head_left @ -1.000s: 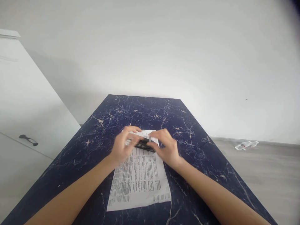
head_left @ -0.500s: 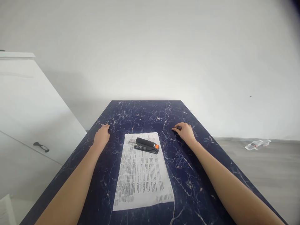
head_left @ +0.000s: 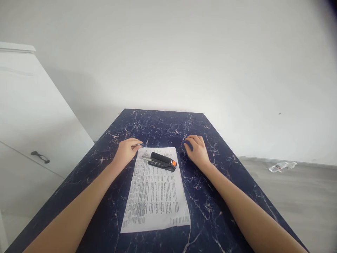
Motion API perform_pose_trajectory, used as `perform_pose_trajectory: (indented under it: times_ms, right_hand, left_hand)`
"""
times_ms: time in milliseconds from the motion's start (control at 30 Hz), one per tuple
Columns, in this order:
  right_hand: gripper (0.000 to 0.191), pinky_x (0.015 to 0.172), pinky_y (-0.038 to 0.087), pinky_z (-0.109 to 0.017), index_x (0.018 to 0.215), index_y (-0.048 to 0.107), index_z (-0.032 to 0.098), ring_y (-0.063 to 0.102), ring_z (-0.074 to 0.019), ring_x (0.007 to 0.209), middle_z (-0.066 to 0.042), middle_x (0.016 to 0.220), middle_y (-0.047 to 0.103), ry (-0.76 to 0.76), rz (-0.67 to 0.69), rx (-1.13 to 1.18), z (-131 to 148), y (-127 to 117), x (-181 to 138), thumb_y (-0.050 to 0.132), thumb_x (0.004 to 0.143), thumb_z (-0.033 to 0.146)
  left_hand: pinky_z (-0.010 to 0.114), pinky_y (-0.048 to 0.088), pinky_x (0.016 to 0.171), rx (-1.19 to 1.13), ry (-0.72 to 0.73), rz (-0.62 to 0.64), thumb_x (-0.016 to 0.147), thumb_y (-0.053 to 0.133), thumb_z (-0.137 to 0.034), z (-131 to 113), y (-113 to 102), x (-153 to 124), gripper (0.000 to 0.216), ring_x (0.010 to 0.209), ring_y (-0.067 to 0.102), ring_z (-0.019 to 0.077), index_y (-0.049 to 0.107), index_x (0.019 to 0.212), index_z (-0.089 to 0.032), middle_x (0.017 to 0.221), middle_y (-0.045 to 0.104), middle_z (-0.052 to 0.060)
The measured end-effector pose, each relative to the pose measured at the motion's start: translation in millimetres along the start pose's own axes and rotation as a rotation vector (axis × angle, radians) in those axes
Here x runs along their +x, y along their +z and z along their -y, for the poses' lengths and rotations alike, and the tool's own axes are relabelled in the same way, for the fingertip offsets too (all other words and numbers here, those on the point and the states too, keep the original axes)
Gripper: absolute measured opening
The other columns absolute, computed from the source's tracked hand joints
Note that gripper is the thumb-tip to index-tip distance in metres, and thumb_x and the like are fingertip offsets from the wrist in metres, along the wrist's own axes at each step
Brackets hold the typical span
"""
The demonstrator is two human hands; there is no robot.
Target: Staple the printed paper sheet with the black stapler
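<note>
A printed sheet of paper (head_left: 158, 214) lies flat on the dark blue marbled table. Across its upper part rests a black stapler (head_left: 162, 161) with an orange patch at its right end and a metal strip sticking out on the left. My left hand (head_left: 125, 151) is by the sheet's top left corner, thumb and fingers pinched together; what they hold, if anything, is too small to make out. To the right of the sheet, my right hand (head_left: 197, 150) is held low at the table, fingers curved and thumb apart, with nothing visible between them.
The table (head_left: 163, 123) has its far edge near a white wall (head_left: 168, 52). On the left stands a white cabinet (head_left: 34, 105) with a dark handle (head_left: 40, 157). A crumpled clear plastic item (head_left: 282, 166) lies on the grey floor (head_left: 297, 196) to the right.
My left hand has moved right, from the table's left side to the sheet's corner. My right hand has shifted slightly left and its pinch has opened. The view has tilted slightly.
</note>
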State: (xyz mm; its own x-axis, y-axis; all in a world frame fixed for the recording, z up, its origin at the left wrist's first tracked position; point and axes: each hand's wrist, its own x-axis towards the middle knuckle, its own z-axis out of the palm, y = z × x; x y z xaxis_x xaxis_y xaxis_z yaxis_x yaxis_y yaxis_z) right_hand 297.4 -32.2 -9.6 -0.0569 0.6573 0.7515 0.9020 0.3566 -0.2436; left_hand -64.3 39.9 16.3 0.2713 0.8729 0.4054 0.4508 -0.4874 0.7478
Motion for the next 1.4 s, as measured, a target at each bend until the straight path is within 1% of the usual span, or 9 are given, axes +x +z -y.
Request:
perform_pose_trajectory:
  times_ms: [133,233,300,433,533,800,1000,1233,1400]
  right_hand:
    - [0.025,0.101,0.050,-0.053,0.123,0.065,0.021,0.056,-0.0321,0.114,-0.013,0.120,0.066,-0.059,0.027,0.096,40.8,2.1,-3.9,0.056,0.099,0.019]
    - [0.027,0.098,0.051,-0.052,0.123,0.064,0.024,0.058,-0.0313,0.111,-0.012,0.118,0.065,-0.079,0.048,0.171,57.7,0.8,-6.7,0.055,0.099,0.017]
    - [0.026,0.096,0.051,-0.051,0.122,0.064,0.024,0.058,-0.0307,0.109,-0.011,0.117,0.066,-0.084,0.055,0.196,62.9,-0.5,-7.8,0.055,0.099,0.016]
    - [0.023,0.094,0.050,-0.051,0.117,0.064,0.024,0.058,-0.0303,0.107,-0.010,0.114,0.066,-0.082,0.075,0.197,63.6,-0.8,-8.4,0.054,0.099,0.015]
    - [0.019,0.094,0.049,-0.050,0.110,0.064,0.024,0.058,-0.0299,0.106,-0.010,0.111,0.067,-0.061,0.085,0.200,60.5,0.2,-7.9,0.053,0.098,0.014]
    - [0.021,0.094,0.048,-0.049,0.106,0.062,0.023,0.057,-0.0296,0.105,-0.009,0.107,0.066,-0.035,0.085,0.219,56.9,0.8,-7.9,0.050,0.096,0.009]
    - [0.025,0.093,0.048,-0.048,0.105,0.062,0.022,0.057,-0.0290,0.105,-0.009,0.108,0.066,-0.038,0.103,0.218,55.0,1.8,-9.6,0.048,0.094,0.005]
    - [0.031,0.091,0.047,-0.046,0.105,0.061,0.021,0.055,-0.0290,0.105,-0.010,0.108,0.065,-0.041,0.138,0.225,54.0,3.1,-9.8,0.045,0.091,-0.001]
    - [0.035,0.090,0.046,-0.046,0.105,0.061,0.021,0.055,-0.0294,0.104,-0.009,0.108,0.066,-0.046,0.149,0.229,53.8,2.7,-9.8,0.044,0.087,-0.004]
  left_hand:
    - [0.047,0.061,0.094,-0.154,0.023,0.094,0.081,0.081,-0.032,-25.0,9.5,-9.2,0.019,0.084,0.068,0.0251,0.084,0.100,-0.029,0.098,0.072,0.007]
    - [0.050,0.058,0.101,-0.241,-0.014,0.127,0.077,0.085,-0.027,-32.1,6.6,-11.9,0.031,0.084,0.069,0.0247,0.081,0.108,-0.028,0.090,0.072,0.005]
    - [0.050,0.056,0.105,-0.237,-0.018,0.143,0.077,0.086,-0.027,-32.0,3.2,-12.4,0.030,0.089,0.071,0.0261,0.080,0.107,-0.027,0.092,0.074,0.005]
    - [0.048,0.056,0.105,-0.196,0.020,0.108,0.085,0.080,-0.035,-26.1,0.4,-11.7,0.020,0.097,0.072,0.0273,0.081,0.103,-0.027,0.106,0.077,0.008]
    - [0.046,0.060,0.097,-0.171,0.060,0.122,0.092,0.072,-0.041,-20.2,3.4,-11.4,0.021,0.091,0.073,0.0256,0.083,0.104,-0.028,0.114,0.076,0.009]
    - [0.048,0.062,0.097,-0.042,0.050,0.138,0.086,0.079,-0.041,-13.8,5.0,-12.0,0.019,0.092,0.076,0.0274,0.084,0.098,-0.027,0.102,0.080,0.008]
    - [0.045,0.061,0.099,-0.050,0.072,0.293,0.088,0.077,-0.037,-14.5,-3.7,-11.6,0.026,0.099,0.077,0.0284,0.081,0.113,-0.029,0.109,0.081,0.007]
    - [0.040,0.062,0.094,0.065,0.217,0.478,0.097,0.065,-0.034,-18.1,-0.2,-13.9,0.023,0.100,0.078,0.0258,0.082,0.113,-0.030,0.113,0.081,0.003]
    - [0.033,0.062,0.088,0.097,0.203,0.560,0.100,0.061,-0.032,-14.8,1.9,-14.0,0.024,0.094,0.078,0.0212,0.082,0.112,-0.031,0.109,0.081,0.002]
